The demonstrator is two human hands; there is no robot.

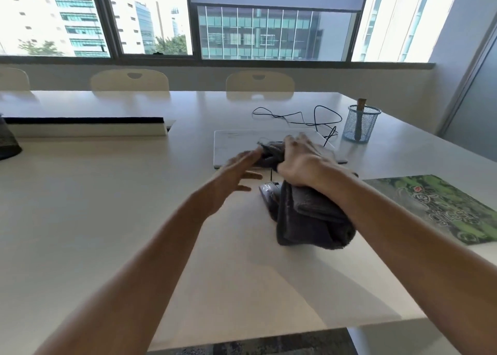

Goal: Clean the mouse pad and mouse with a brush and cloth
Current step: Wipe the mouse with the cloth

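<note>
The right hand (298,161) is curled round a dark grey cloth (314,220), gripping its upper end just beyond the mouse (269,190). The bulk of the cloth hangs in thick folds below the wrist, on the near right of the mouse. The mouse is silver-grey and sits on the pale worktop (107,206), its right side hidden by the cloth. The left hand (236,177) hovers just left of the mouse with its fingers straight and spread, holding nothing. Its fingertips reach toward the cloth's upper end, but blur hides whether they touch it. Just beyond the mouse lies a flat white slab (236,145), and a thin black cable (295,118) loops on the worktop past that. Far beyond the mouse and to its right stands a blue mesh cup (360,126) with the wooden handle of a brush (361,104) sticking out of it. Well to the right of the mouse, a green patterned mouse pad (443,206) lies flat on the worktop.
</note>
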